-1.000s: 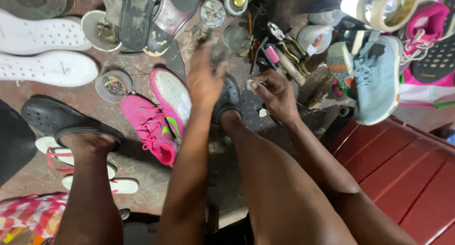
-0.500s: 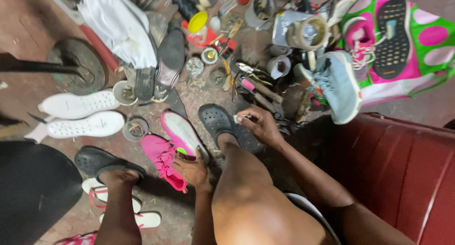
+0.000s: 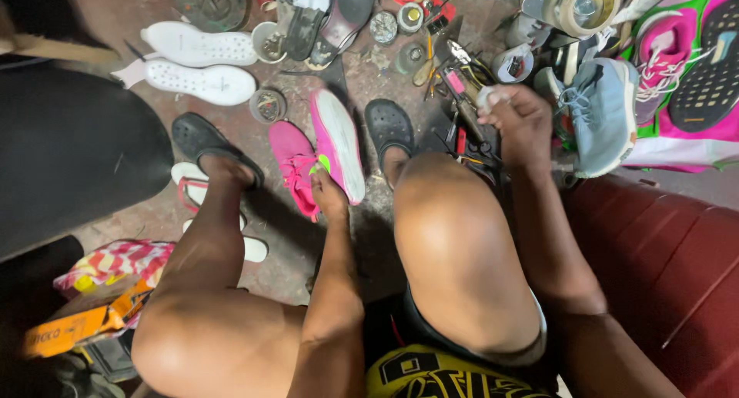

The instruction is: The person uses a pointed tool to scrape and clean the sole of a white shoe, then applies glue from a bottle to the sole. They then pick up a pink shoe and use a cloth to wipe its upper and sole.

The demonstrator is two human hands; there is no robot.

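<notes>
Change: since the earlier frame the left hand point(image 3: 329, 192) has closed on the pink shoes; the right hand point(image 3: 517, 115) has lifted off the floor clutter with a small white thing in it.
Knees: two bare knees nearest the camera, one on each side of the left forearm.
Bag: one striped pink-and-white bag point(image 3: 115, 263) on the floor by the left thigh.
Bench: red surface point(image 3: 670, 244) under the right arm.
Feet: two dark clogs; left clog point(image 3: 202, 140) rests on a white-and-pink flip-flop point(image 3: 187, 184), right clog point(image 3: 389, 125) just beside the pink pair.
Left hand: fingers narrow, gripping the heel end of the upturned shoe.
Pink shoes: two, touching, between the clogs; one upright point(image 3: 293, 165), one on its side with white sole showing point(image 3: 339, 140).
Right hand: closed on a small white piece point(image 3: 488, 98), held above the tools; what it is, cannot tell.
Tools: heap of pliers and handles point(image 3: 454, 78) under and beyond the right hand; count unclear.
Blue shoe: one point(image 3: 600, 113), just right of the right hand.
White soles: two point(image 3: 202, 45), point(image 3: 206, 82), side by side, far left.
Tins: two small round ones point(image 3: 268, 105), point(image 3: 269, 41) near the soles.
Far right: one pink sneaker point(image 3: 663, 55), one black sole point(image 3: 712, 78) on a green-and-pink bag point(image 3: 677, 148).
</notes>
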